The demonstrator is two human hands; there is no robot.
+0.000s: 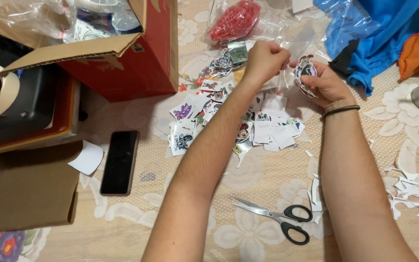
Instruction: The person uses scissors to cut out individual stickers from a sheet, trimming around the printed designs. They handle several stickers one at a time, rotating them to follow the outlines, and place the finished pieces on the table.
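The left hand [264, 59] pinches a small clear plastic bag [294, 48]; at its three o'clock, the right hand [322, 82] grips a round colourful cut-out sticker [304, 73].

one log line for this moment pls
left hand: pinching clear bag | right hand: holding sticker | sticker pile beneath | scissors lying unused

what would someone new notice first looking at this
First, the two bare forearms reaching up the middle, the left hand pinching a small clear plastic bag and the right hand gripping a cut-out sticker. Below them a pile of stickers spreads over the floral tablecloth. A red cardboard box stands upper left, black-handled scissors lie between the arms, and a dark phone lies left.
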